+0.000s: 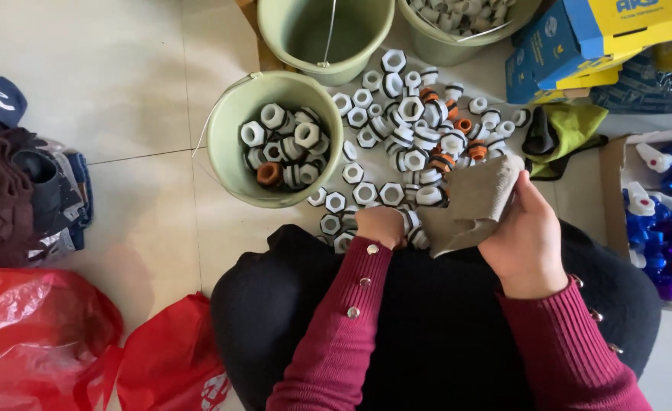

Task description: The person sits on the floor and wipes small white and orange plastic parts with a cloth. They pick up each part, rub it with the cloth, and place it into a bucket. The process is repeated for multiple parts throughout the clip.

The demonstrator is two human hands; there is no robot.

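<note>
Wiping seems in hand: my right hand (530, 242) grips a grey-brown cloth (469, 204), my left hand (381, 226) closes on white hexagonal plastic fittings (397, 137); next I'd judge another fitting needs a firm pinch.

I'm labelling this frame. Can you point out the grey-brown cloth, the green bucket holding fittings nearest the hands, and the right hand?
Grey-brown cloth (469, 204): head view, middle of the fabric.
Green plastic bucket (225, 144): head view, left inner wall.
Right hand (528, 243): head view, back of the hand.
</note>
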